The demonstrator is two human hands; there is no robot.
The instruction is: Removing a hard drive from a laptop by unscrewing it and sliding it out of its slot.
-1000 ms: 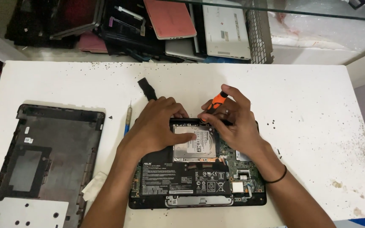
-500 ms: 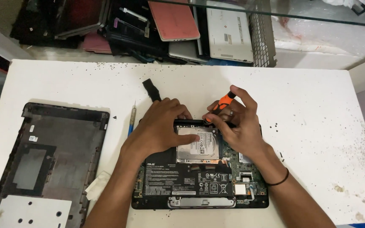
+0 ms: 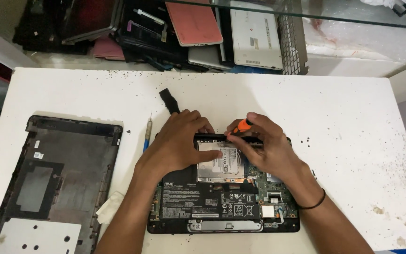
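Both hands, left (image 3: 177,143) and right (image 3: 264,148), on opened laptop (image 3: 222,207) (orange-handled screwdriver (image 3: 243,125), apparently, in right).

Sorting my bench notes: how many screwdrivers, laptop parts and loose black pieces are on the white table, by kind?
Screwdrivers: 2, orange-handled one in the right hand, blue-handled one lying loose.
Laptop parts: 2, opened black laptop base under the left hand, detached dark bottom cover.
Loose black pieces: 1, small black block.
Total: 5.

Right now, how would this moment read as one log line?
left hand: pressing on hard drive | right hand: holding orange screwdriver at drive's top edge | opened laptop on white table
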